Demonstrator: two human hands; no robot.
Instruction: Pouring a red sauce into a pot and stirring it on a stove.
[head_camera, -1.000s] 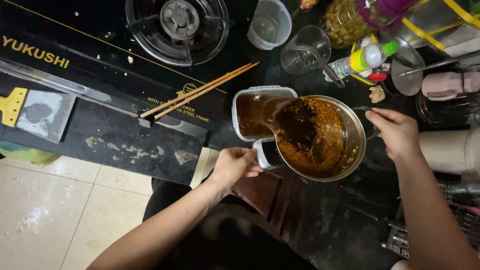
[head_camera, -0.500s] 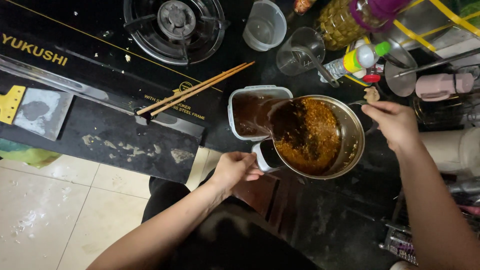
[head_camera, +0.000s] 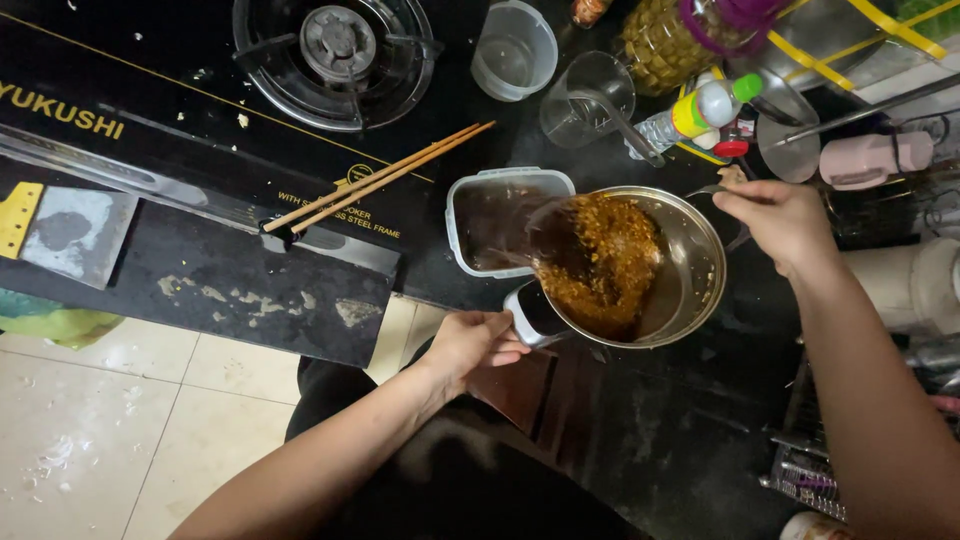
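While both hands (head_camera: 475, 345) (head_camera: 780, 215) grip the pan (head_camera: 690, 290), apparently tilted, its rim overlaps the tub (head_camera: 505, 180).

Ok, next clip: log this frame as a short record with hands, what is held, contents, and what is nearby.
left hand: grips the pan's dark handle
right hand: holds the far side of the steel pan
pan state: tilted toward the plastic container
contents: oily brown chili mixture
container: dark liquid inside
nearby: chopsticks, gas burner, clear cups
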